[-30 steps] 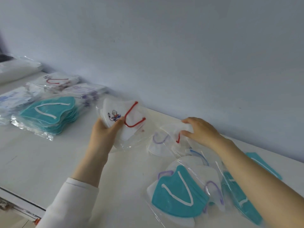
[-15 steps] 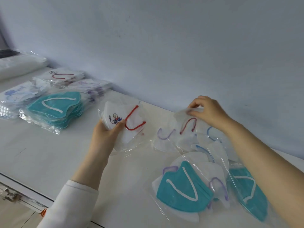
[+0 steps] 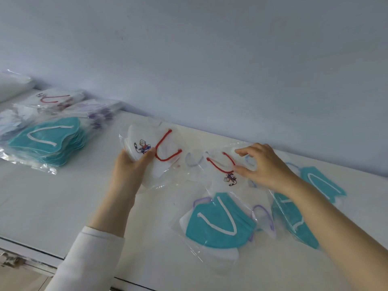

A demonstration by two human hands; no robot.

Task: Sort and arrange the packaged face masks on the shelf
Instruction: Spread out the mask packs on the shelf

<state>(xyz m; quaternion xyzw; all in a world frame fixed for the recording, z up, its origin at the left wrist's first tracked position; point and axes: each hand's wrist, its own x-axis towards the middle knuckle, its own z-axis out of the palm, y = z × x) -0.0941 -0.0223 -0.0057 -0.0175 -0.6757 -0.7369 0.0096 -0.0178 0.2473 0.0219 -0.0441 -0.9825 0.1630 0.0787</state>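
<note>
My left hand (image 3: pixel 131 169) grips a small stack of white packaged masks with red ear loops and a cartoon print (image 3: pixel 156 148), held just above the white shelf (image 3: pixel 52 202). My right hand (image 3: pixel 264 165) pinches another white red-loop mask in its clear bag (image 3: pixel 222 169), over a loose heap of bagged masks. In that heap lie a teal mask with a white loop (image 3: pixel 218 225), white masks with purple loops (image 3: pixel 263 215) and more teal masks (image 3: pixel 294 217) under my right forearm.
At the left stand sorted piles: teal masks (image 3: pixel 45 141), white red-loop masks (image 3: pixel 55 98), purple-loop masks (image 3: pixel 96 111) and a bluish-white pile (image 3: pixel 9 122). A pale wall (image 3: pixel 210 59) backs the shelf. The shelf's front edge (image 3: pixel 29 252) runs along the bottom left.
My right hand has lifted a red-loop mask out of the heap and brought it down and left, toward the stack in my left hand. The left hand has barely moved.
</note>
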